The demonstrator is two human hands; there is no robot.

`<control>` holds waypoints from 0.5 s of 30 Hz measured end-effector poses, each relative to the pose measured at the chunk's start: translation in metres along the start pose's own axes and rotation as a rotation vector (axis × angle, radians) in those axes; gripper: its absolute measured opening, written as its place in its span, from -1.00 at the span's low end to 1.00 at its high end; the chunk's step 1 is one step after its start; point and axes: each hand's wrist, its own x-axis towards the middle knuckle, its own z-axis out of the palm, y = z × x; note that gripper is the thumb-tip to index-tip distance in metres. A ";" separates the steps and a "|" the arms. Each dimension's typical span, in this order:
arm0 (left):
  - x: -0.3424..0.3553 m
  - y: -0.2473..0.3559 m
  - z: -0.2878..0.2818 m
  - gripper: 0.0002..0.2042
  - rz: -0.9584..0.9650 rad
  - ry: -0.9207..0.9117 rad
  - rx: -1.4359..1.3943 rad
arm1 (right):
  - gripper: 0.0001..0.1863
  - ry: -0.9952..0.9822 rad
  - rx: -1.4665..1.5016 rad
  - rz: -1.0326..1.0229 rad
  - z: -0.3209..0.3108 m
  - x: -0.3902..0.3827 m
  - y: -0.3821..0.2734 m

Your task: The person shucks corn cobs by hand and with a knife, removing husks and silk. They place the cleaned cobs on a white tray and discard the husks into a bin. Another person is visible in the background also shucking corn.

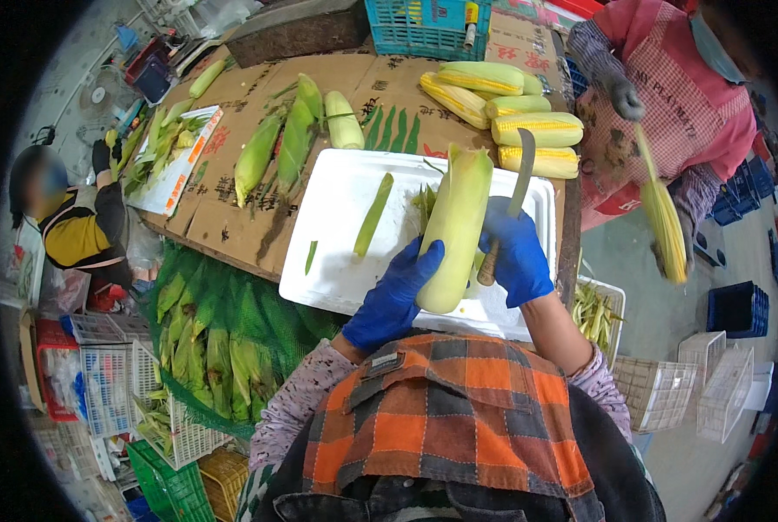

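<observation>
Both my hands wear blue gloves and are over a white tray [331, 213] at the table's near edge. My left hand [396, 296] is closed around the lower left side of a pale green ear of corn [460, 222], husk still on and its top end cut off. In my right hand [519, 258] is a knife [526, 165], its brown handle gripped and its curved blade pointing up and away, just right of the corn. A strip of husk [373, 217] and a smaller green scrap [311, 257] lie in the tray.
Trimmed ears [537, 129] are stacked at the far right; husked ears [300, 130] lie left on cardboard. A blue crate [428, 28] stands at the back. A green net bag of corn [219, 339] is at lower left. A co-worker holding corn [663, 226] stands right, another person [80, 217] left.
</observation>
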 end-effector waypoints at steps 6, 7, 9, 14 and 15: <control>0.010 -0.015 -0.002 -0.45 0.308 0.239 0.282 | -0.55 0.100 -0.341 0.025 0.026 -0.021 -0.025; 0.012 -0.019 -0.002 -0.44 0.338 0.260 0.294 | -0.53 0.099 -0.323 0.017 0.029 -0.022 -0.021; 0.012 -0.019 -0.002 -0.44 0.344 0.243 0.322 | -0.55 0.084 -0.291 -0.027 0.037 -0.025 -0.016; -0.002 -0.008 -0.005 -0.45 0.053 0.028 0.193 | -0.61 0.104 -0.276 -0.003 0.022 -0.015 -0.034; -0.002 -0.008 -0.009 -0.45 0.041 -0.032 0.306 | -0.61 0.106 -0.268 0.025 0.015 -0.011 -0.032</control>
